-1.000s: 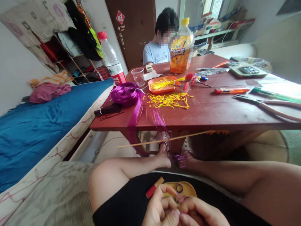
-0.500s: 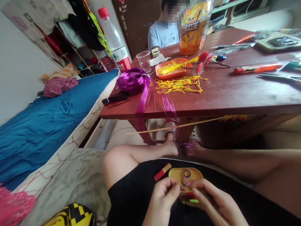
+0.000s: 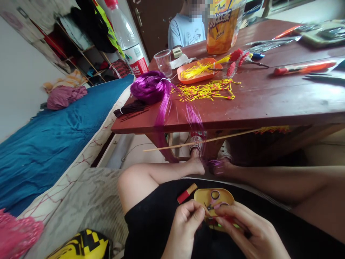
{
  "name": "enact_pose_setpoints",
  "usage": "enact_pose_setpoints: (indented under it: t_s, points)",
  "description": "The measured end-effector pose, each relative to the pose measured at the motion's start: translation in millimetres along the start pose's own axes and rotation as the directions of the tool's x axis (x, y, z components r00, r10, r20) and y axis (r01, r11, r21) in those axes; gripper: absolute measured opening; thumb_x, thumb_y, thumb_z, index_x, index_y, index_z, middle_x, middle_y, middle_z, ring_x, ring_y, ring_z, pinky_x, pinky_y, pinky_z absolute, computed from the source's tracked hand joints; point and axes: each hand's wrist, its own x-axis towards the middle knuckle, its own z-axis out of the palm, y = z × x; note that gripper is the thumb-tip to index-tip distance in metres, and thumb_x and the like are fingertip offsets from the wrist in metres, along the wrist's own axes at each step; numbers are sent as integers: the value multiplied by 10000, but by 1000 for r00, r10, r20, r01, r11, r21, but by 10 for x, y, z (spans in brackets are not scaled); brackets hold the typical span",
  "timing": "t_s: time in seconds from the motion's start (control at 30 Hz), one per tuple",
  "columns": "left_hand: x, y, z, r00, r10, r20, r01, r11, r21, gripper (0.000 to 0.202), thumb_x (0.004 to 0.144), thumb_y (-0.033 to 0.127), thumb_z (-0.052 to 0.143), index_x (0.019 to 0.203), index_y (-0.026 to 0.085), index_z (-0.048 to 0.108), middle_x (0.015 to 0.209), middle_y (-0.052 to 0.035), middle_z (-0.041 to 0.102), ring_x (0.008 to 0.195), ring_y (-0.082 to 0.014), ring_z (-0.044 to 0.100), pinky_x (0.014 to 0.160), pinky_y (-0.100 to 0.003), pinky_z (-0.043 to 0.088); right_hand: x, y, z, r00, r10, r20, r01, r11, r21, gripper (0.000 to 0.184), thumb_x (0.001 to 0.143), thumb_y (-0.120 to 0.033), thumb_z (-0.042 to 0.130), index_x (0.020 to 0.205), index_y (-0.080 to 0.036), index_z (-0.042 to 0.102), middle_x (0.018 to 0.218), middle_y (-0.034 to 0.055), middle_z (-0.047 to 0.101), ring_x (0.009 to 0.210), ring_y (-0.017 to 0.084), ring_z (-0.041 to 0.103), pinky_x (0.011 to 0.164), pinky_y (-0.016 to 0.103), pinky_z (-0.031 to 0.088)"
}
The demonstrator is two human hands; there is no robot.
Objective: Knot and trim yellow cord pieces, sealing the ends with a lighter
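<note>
Over my lap, my left hand point(image 3: 188, 219) is closed, thumb pressed against the index finger. My right hand point(image 3: 245, 225) faces it, fingertips pinched close to the left ones. What the fingers hold is too small to make out. Just beyond and partly under the hands lies a yellow tray point(image 3: 202, 194) on the black cloth point(image 3: 151, 212) over my lap. Small scissors point(image 3: 215, 195) rest in the tray, with red and green items half hidden by my right hand. A red tube with a gold cap point(image 3: 185, 194) lies left of the tray.
Ahead stands a red-brown table point(image 3: 258, 97) with a purple fibre bundle point(image 3: 151, 88), yellow stamen strands point(image 3: 207, 90), an orange tray point(image 3: 199, 71), a cup point(image 3: 163, 64) and bottles. A thin stick point(image 3: 185, 144) juts below its edge. A person point(image 3: 185, 32) sits behind; a bed point(image 3: 67, 118) is left.
The view has tilted slightly downward, so the table sits higher in the picture. My right hand has shifted a little left, its fingertips nearer my left hand, and more of the scissors shows.
</note>
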Motion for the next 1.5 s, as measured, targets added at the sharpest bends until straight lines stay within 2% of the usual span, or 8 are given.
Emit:
enact_pose_setpoints:
  t_s: [0.23, 0.4, 0.53, 0.7, 0.87, 0.97, 1.23, 1.5]
  points:
    - [-5, 35, 13, 986, 164, -34, -155, 970, 185, 317, 752, 455, 602, 654, 153, 605, 646, -10, 475, 645, -151, 420, 631, -260, 313, -3, 8, -18, 1000, -14, 16, 14, 1000, -13, 107, 793, -336, 601, 771, -261, 674, 678, 10, 640, 600, 157, 622, 568, 202, 496]
    - [-24, 88, 20, 986, 154, -61, -137, 966, 221, 331, 750, 467, 597, 635, 156, 600, 609, 7, 439, 586, -133, 376, 589, -248, 302, 33, -60, -78, 984, -117, 133, 133, 984, -122, 109, 806, -255, 563, 890, -233, 628, 802, 50, 648, 710, 175, 636, 632, 212, 518]
    - [-29, 79, 11, 988, 126, -86, -108, 976, 188, 285, 753, 437, 608, 674, 162, 604, 636, 7, 463, 615, -136, 394, 606, -242, 317, 65, -93, -99, 973, -174, 150, 194, 973, -128, 142, 824, -230, 525, 920, -237, 629, 790, 38, 644, 713, 169, 637, 641, 205, 519]
    - [-21, 86, -1, 987, 144, -71, -128, 972, 198, 302, 759, 444, 598, 654, 161, 598, 601, 23, 428, 570, -119, 351, 581, -236, 308, 48, -36, -71, 982, -120, 147, 136, 985, -106, 127, 838, -264, 528, 834, -244, 654, 714, 22, 640, 651, 159, 630, 594, 198, 505]
    - [-16, 101, 1, 981, 188, -51, -170, 954, 246, 315, 765, 454, 584, 641, 166, 609, 636, 1, 453, 623, -144, 399, 602, -248, 328, 0, -6, 1, 999, -46, 27, 48, 995, -87, 133, 798, -344, 585, 769, -243, 667, 689, 21, 660, 619, 165, 634, 587, 212, 500]
    - [-19, 88, 5, 972, 229, -49, -204, 932, 299, 307, 778, 445, 571, 648, 171, 622, 658, -9, 464, 642, -154, 423, 603, -256, 333, -17, -6, 32, 1000, -25, -4, 25, 996, -86, 140, 779, -361, 602, 748, -245, 675, 662, 21, 662, 581, 168, 633, 560, 215, 501]
    - [-32, 73, 17, 954, 298, -39, -255, 870, 422, 303, 804, 428, 543, 652, 173, 609, 666, -11, 458, 639, -158, 442, 597, -260, 324, -20, 9, 32, 998, -53, 19, 55, 987, -152, 130, 788, -330, 586, 752, -242, 675, 649, 27, 664, 575, 169, 640, 550, 213, 503]
    - [-31, 56, 12, 948, 318, -18, -278, 853, 442, 287, 816, 402, 536, 663, 167, 595, 673, -3, 449, 646, -148, 442, 599, -247, 319, -39, 110, 48, 991, -127, 52, 134, 974, -184, 183, 849, -317, 496, 775, -229, 638, 649, 15, 641, 554, 145, 628, 527, 190, 498]
